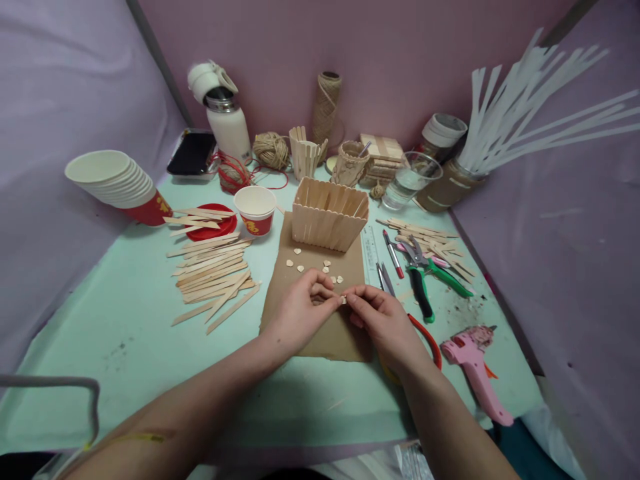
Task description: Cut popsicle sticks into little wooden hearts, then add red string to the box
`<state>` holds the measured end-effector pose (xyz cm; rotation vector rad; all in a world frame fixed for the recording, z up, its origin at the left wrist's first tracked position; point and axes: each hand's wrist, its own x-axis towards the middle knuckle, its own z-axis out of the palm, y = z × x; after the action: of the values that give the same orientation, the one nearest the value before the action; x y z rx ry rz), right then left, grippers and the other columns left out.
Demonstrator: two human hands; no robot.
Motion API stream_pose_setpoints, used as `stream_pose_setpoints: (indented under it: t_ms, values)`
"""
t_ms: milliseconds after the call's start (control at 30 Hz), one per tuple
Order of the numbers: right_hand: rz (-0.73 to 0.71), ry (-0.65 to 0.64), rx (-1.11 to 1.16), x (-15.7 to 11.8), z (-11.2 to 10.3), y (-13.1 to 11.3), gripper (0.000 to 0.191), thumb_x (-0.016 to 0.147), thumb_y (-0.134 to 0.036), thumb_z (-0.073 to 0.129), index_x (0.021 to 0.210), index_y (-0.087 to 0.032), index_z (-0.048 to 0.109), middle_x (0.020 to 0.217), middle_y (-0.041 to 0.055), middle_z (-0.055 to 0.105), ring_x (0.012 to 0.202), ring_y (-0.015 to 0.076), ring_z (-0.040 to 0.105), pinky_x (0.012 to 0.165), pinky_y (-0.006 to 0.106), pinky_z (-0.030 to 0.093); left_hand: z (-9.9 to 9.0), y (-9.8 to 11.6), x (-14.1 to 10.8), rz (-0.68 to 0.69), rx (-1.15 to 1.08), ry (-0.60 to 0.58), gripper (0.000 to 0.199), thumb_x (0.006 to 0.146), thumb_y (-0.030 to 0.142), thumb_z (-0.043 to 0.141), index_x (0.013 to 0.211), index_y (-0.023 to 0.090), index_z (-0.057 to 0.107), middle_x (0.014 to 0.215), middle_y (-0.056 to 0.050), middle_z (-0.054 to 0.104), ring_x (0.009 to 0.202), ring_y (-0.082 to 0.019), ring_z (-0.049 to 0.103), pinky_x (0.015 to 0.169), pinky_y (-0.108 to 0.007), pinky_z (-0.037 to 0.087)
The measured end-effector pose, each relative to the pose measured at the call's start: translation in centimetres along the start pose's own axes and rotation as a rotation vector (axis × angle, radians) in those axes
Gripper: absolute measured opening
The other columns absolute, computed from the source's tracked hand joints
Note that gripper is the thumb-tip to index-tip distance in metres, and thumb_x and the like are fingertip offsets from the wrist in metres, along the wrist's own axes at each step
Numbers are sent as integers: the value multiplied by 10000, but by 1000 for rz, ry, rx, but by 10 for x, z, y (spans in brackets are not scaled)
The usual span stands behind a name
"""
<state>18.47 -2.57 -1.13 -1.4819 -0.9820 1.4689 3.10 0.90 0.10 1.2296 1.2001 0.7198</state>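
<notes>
Over a brown cardboard sheet (pixel 330 343), my left hand (pixel 303 310) and my right hand (pixel 383 320) meet at the fingertips. Both pinch one tiny pale wooden piece (pixel 343 301) between them; its exact shape is mostly hidden. Several small heart-shaped wooden pieces (pixel 301 269) lie on the cardboard just beyond my hands. Behind them stands a box made of craft sticks (pixel 327 227), its top open. Scissors with red handles (pixel 427 340) lie partly under my right hand and forearm.
Loose craft sticks (pixel 215 270), a red plate (pixel 210 230) and paper cups (pixel 257 217) are at left. Pruning shears (pixel 425 273), a marker (pixel 393 255) and a pink glue gun (pixel 477 373) lie at right. Along the back stand a bottle (pixel 230 130), twine (pixel 271 150) and a water glass (pixel 407 183).
</notes>
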Motion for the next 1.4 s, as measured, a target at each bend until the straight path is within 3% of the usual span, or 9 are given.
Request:
stream_pose_setpoints:
  t_ms: [667,1400]
  values:
    - [8,-4,-45,0,0,-2,344,796,-518,646,736,-184,588,565,-38,464,525,107,371,497,246,245,1,1,0,-13,-11,-21,181,736,186,660,827,197,504,747,10,670,751,-156,669,733,-298,500]
    - [20,-23,22,1,0,2,334,798,-508,651,755,-190,562,585,-51,424,535,102,357,493,241,220,0,1,-1,-1,3,-23,172,740,195,652,831,203,506,735,21,671,753,-153,667,723,-281,494]
